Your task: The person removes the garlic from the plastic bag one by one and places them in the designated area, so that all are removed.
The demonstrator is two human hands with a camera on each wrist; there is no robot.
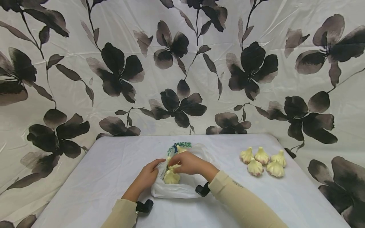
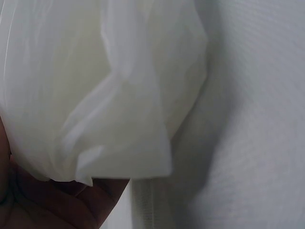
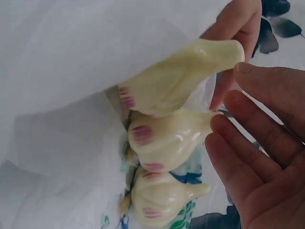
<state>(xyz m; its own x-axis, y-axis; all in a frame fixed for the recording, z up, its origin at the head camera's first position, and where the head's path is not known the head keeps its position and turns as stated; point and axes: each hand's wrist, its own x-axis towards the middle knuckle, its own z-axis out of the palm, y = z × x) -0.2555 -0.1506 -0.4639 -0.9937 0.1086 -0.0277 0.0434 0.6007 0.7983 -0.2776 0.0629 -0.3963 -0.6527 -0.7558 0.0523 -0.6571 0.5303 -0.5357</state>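
A white plastic bag [image 1: 182,191] with a green and blue print lies on the table with its mouth spread. Inside it sit several garlic bulbs [image 1: 171,176], pale yellow with purple streaks; three show in a row in the right wrist view. At the bag's left edge my left hand [image 1: 146,177] pinches the plastic, its palm partly hidden behind the bag in the left wrist view. My right hand [image 3: 267,138] reaches over the bag's mouth with loosely extended fingers. Its fingertips are at the stems of the bulbs, and none is gripped.
Several more garlic bulbs [image 1: 262,155] stand grouped on the right part of the white table [image 1: 114,158]. Behind the table hangs a white cloth [image 1: 211,104] with dark flowers.
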